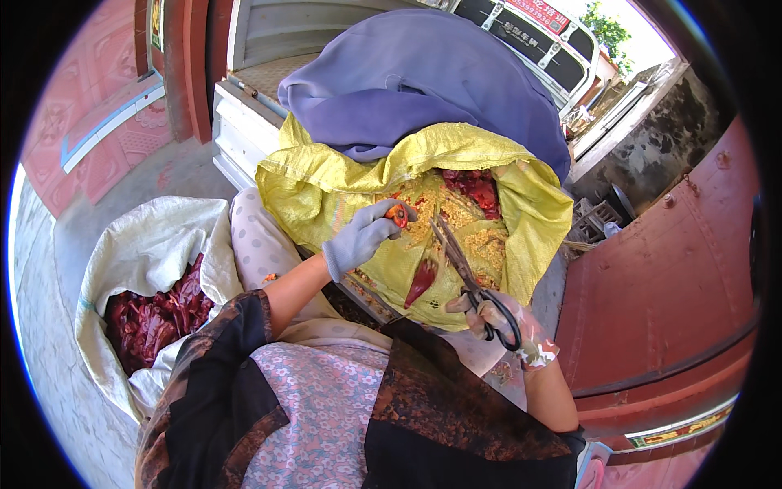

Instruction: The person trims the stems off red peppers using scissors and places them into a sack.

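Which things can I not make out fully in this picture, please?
In the head view:
Part of the pepper piece: hidden by the left hand.
Bottom of the white sack: hidden by red peppers.
Anything under the purple cloth: covered by it.
Seeds: too small to count.

Yellow sack (pixel 533 200): plain. Cloth (pixel 423 73), 12 o'clock: violet-blue. White sack (pixel 175 228), 8 o'clock: contains deep-red peppers (pixel 155 326). Pod (pixel 421 281): dark red. Pepper piece (pixel 397 215): orange-red. Scissors (pixel 464 270): black handles, grey blades. Left glove (pixel 362 236): grey. Right glove (pixel 492 313): pale; cuff apparently red-and-green patterned. Trousers (pixel 269 244): grey-dotted.
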Available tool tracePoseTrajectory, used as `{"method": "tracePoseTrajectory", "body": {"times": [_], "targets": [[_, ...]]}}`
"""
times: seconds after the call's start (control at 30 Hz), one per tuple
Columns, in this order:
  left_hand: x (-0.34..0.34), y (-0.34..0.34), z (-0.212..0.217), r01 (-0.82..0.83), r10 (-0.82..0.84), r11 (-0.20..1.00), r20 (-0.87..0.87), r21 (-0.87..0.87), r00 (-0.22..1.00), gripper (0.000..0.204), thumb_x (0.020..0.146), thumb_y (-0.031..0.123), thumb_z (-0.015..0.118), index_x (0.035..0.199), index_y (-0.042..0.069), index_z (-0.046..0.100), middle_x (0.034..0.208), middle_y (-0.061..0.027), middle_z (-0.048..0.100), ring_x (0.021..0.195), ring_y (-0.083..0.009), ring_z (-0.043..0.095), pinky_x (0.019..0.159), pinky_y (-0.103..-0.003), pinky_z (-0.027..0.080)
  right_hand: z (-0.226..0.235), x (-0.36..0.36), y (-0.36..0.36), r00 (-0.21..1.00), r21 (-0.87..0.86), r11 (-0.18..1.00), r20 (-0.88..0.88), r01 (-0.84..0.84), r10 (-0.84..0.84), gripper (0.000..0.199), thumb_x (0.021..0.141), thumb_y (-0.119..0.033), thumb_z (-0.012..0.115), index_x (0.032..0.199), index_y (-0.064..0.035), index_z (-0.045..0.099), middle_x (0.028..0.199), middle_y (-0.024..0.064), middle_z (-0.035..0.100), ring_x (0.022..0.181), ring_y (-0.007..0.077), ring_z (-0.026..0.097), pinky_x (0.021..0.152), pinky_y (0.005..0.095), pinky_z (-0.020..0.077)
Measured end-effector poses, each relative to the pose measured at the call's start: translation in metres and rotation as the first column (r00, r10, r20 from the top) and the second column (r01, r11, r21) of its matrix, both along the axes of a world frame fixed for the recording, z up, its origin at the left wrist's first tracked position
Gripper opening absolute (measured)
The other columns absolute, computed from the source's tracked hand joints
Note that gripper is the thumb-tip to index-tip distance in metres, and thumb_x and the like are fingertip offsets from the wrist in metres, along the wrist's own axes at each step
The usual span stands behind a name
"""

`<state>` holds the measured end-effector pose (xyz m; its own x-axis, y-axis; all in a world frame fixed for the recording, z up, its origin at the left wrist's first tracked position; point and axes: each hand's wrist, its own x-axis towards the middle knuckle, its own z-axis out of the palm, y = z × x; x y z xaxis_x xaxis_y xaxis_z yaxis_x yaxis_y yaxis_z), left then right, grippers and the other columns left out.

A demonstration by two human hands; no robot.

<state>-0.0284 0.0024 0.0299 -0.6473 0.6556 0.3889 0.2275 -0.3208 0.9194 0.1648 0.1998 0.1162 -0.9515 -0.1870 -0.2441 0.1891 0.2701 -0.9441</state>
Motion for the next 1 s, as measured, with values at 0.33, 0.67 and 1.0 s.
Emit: {"method": "tracePoseTrajectory", "body": {"times": [0.33, 0.67, 1.0], "targets": [[0.011, -0.004, -0.029, 0.195, -0.190, 0.981, 0.193, -0.004, 0.963, 0.035, 0.083, 0.020, 0.039, 0.110, 0.001, 0.053, 0.069, 0.0034, 0.043, 0.057, -0.0059, 0.033, 0.052, -0.021, 0.029, -0.045, -0.021, 0.020, 0.952, -0.088, 0.972, 0.237, 0.219, -0.193, 0.050, 0.093, -0.031, 0.049, 0.115, 0.0129, 0.046, 0.078, 0.0059, 0.054, 0.062, 0.0082, 0.051, 0.055, 0.0146, 0.0418], [-0.004, -0.003, -0.034, 0.024, -0.031, 0.999, -0.141, -0.047, 0.989, 0.037, 0.077, 0.015, 0.044, 0.107, -0.003, 0.056, 0.086, -0.0044, 0.054, 0.077, -0.0120, 0.048, 0.072, -0.024, 0.040, -0.021, 0.002, -0.014, 0.928, -0.415, 0.904, 0.367, 0.101, 0.065, 0.071, 0.083, -0.059, 0.048, 0.103, 0.0084, 0.057, 0.073, 0.0034, 0.057, 0.061, 0.0072, 0.049, 0.053, 0.0192, 0.0374], [-0.013, -0.003, -0.024, 0.018, -0.025, 0.999, -0.258, -0.029, 0.966, 0.037, 0.075, 0.017, 0.040, 0.100, -0.003, 0.059, 0.094, -0.0140, 0.062, 0.092, -0.0210, 0.057, 0.085, -0.030, 0.043, -0.027, -0.002, -0.026, 0.896, -0.592, 0.777, 0.437, 0.217, 0.083, 0.080, 0.082, -0.068, 0.038, 0.118, 0.0024, 0.050, 0.085, 0.0149, 0.063, 0.052, 0.0076, 0.046, 0.045, 0.0212, 0.0348]]}}
